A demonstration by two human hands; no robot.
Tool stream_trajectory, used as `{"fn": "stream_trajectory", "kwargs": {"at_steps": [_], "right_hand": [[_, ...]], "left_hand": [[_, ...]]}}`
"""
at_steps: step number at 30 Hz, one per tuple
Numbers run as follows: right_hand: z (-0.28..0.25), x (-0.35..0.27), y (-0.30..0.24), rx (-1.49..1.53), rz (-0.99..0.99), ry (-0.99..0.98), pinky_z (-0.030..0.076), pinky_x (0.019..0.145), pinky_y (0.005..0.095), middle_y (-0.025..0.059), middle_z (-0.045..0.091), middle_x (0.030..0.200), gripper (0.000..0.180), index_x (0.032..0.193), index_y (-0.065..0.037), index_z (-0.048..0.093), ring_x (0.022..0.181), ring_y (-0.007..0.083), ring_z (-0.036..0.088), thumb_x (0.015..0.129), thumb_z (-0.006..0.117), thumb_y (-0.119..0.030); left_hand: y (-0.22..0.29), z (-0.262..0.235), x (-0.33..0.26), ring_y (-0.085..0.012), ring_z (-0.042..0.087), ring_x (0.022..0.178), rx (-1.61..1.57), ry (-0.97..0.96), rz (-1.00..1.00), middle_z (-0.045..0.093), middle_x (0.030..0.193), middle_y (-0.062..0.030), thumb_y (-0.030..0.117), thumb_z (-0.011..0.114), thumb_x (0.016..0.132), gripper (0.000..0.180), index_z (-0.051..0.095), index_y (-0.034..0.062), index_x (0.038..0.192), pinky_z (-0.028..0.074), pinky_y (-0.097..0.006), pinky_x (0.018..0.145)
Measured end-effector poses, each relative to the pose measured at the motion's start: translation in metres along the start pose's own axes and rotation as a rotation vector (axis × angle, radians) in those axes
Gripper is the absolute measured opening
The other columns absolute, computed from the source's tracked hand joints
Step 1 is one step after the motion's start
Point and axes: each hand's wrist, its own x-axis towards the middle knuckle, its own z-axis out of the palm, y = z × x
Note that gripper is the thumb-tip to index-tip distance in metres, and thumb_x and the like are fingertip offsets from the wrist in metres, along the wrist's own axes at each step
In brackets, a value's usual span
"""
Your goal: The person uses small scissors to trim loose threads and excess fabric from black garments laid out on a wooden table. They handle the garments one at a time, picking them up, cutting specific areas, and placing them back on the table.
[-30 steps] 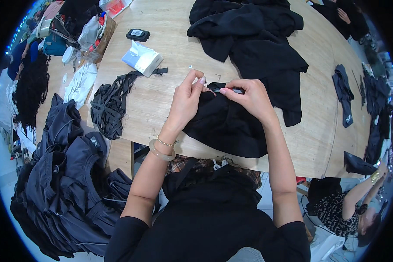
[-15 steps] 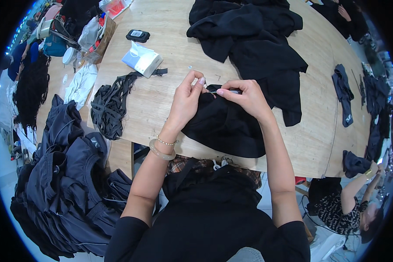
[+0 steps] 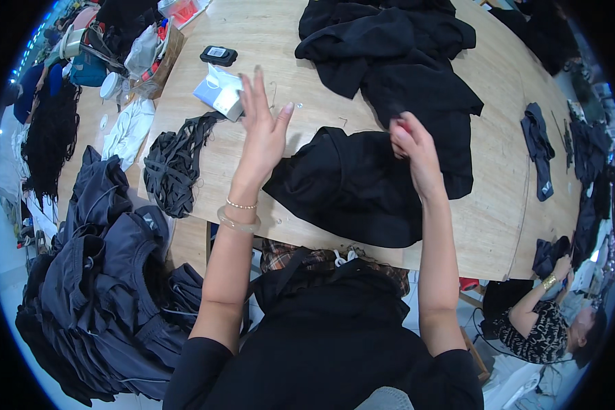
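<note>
My left hand [image 3: 261, 130] is raised over the table with its fingers spread, holding nothing. It is nearest to a blue and white tissue pack [image 3: 215, 92], part of which its fingers cover. My right hand [image 3: 415, 147] is curled closed above the right side of a black garment piece [image 3: 348, 191]. Its fingertips are blurred, and whatever they hold cannot be made out. The garment piece lies bunched on the wooden table in front of me. Past it spreads a larger pile of black cloth [image 3: 389, 48].
A tangle of dark straps [image 3: 171, 164] lies left of the garment, with a small black device [image 3: 219, 55] farther off. Dark garments [image 3: 109, 294] are heaped at my left side. A cardboard box [image 3: 158, 75] holds odds and ends. At right, another person [image 3: 536, 328] handles dark cloth.
My hands have parted and left the garment. The left moved leftward and opened; the right moved right, its slim tool no longer distinguishable. The garment piece now lies flatter on the table.
</note>
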Motion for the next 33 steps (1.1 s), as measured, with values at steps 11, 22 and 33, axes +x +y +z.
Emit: {"fn": "stream_trajectory", "kwargs": {"at_steps": [11,22,33], "right_hand": [[-0.069,-0.103,0.066,-0.649,0.024,0.517,0.041,0.066,0.0286,0.0064,0.052,0.079,0.028,0.089,0.005,0.068,0.069,0.0136,0.049,0.09,0.072,-0.023],[-0.068,-0.096,0.07,-0.897,0.097,0.4,0.047,0.07,0.0392,0.0171,0.062,0.087,0.023,0.088,0.003,0.066,0.077,0.0336,0.063,0.082,0.074,-0.018],[0.032,-0.052,0.066,-1.121,-0.191,0.015,0.053,0.068,0.0333,0.0097,0.063,0.091,0.014,0.093,-0.005,0.066,0.074,0.025,0.068,0.083,0.074,-0.012]], "left_hand": [[0.034,-0.021,-0.094,-0.0264,0.058,0.079,-0.014,-0.18,0.062,0.057,0.084,-0.0091,0.022,0.077,0.081,0.029,0.063,0.0016,0.096,0.046,-0.039,0.07],[-0.016,0.0,-0.074,-0.0131,0.063,0.082,-0.493,-0.117,-0.539,0.07,0.089,-0.0085,0.019,0.06,0.1,0.027,0.065,-0.0066,0.107,0.05,-0.028,0.074],[-0.066,-0.018,-0.055,-0.0026,0.058,0.067,-0.849,-0.043,-0.762,0.067,0.082,0.0004,0.016,0.06,0.1,0.015,0.065,0.0016,0.098,0.043,-0.018,0.058]]}}
